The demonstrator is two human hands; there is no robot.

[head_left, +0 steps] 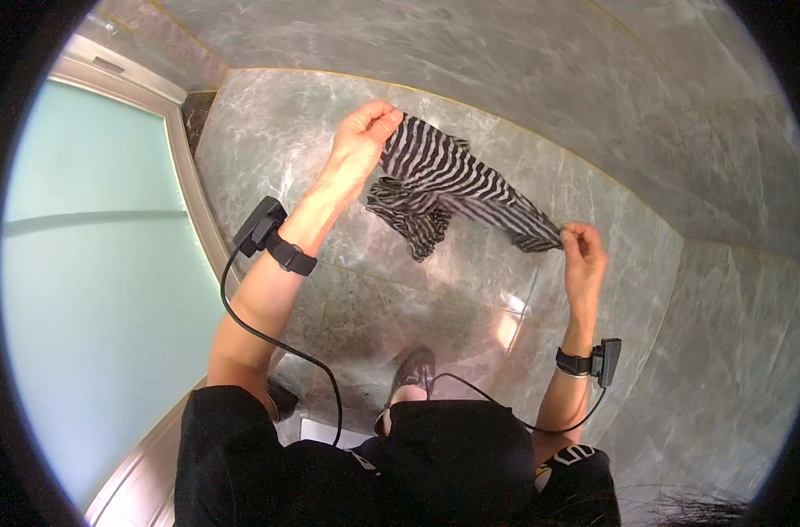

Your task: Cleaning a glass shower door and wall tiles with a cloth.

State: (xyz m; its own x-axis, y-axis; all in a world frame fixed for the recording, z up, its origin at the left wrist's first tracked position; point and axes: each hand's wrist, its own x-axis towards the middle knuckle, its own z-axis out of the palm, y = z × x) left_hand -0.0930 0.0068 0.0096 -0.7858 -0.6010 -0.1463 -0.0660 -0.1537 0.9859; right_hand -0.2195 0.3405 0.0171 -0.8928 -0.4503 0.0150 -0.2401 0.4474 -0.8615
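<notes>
A thin black and light-grey striped cloth is stretched between my two raised hands. My left hand pinches its upper left corner, thumb against fingers. Lower and to the right, my right hand grips the other end, where the fabric is gathered to a point. The cloth slopes down from left to right. A crumpled part of it, with finer stripes, hangs below the middle toward me. Whether that part is one piece with the rest I cannot tell.
Grey marbled tiles cover the floor and the wall ahead and to the right. At left stands a frosted glass door in a pale frame. Black cables run from the straps on my wrists. My shoe shows below.
</notes>
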